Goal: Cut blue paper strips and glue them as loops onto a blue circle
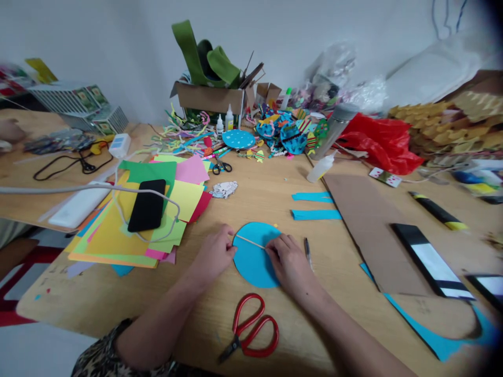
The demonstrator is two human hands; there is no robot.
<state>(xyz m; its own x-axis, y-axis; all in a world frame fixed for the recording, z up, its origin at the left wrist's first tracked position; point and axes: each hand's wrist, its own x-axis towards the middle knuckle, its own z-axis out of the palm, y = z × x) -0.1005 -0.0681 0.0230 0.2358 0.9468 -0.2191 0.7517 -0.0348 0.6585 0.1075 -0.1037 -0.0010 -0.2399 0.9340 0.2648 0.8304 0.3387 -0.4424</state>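
Observation:
A round blue paper disc (253,269) lies on the table between my hands. Across its upper part runs a thin pale stick (250,241). My right hand (290,264) is closed, pinching the stick's right end over the disc. At the disc's left edge, my left hand (215,254) has its fingers curled together, close to the stick's left end, and seems to grip the rim. Red-handled scissors (255,327) lie just below the disc. A dark pen (307,251) rests beside my right hand, and two blue paper strips (316,214) lie beyond it.
Coloured paper sheets (113,235) with a black phone (148,205) on top are at left. Brown cardboard (365,220) and another phone (430,262) lie right. A glue bottle (321,167), small scissors (222,166) and a craft pile (283,133) stand farther back.

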